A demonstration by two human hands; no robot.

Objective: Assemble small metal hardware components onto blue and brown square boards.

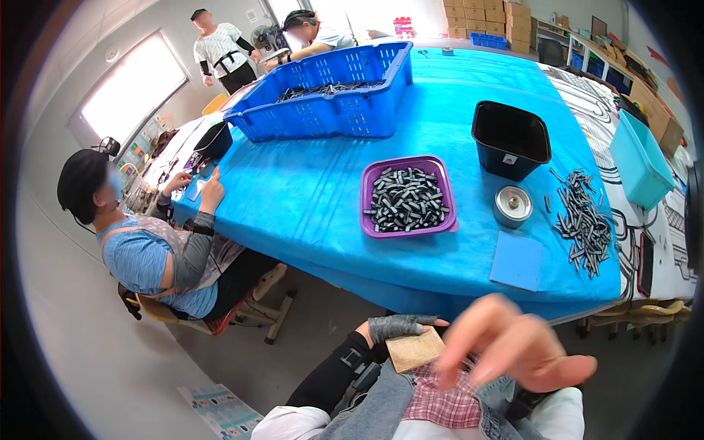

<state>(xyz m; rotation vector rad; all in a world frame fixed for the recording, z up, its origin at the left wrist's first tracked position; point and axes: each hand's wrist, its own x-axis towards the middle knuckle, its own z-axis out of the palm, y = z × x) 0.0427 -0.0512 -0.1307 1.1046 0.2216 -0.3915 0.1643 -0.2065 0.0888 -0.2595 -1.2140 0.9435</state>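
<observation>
Your grey-wrapped left hand grips a flat, tan, square block above your lap; hold it level. To its right, your bare right hand hovers, blurred, fingers apart, loosely bent; steady them for control.

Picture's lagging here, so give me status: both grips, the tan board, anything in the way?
Left grip: holding tan square board. Right grip: raised, blurred, looks empty. Obstruction: right grip partly blocks view of plaid cloth.

The area is a small-parts workshop, indicated by the covered table, crate, loose parts, stacked cartons and seated worker.
</observation>
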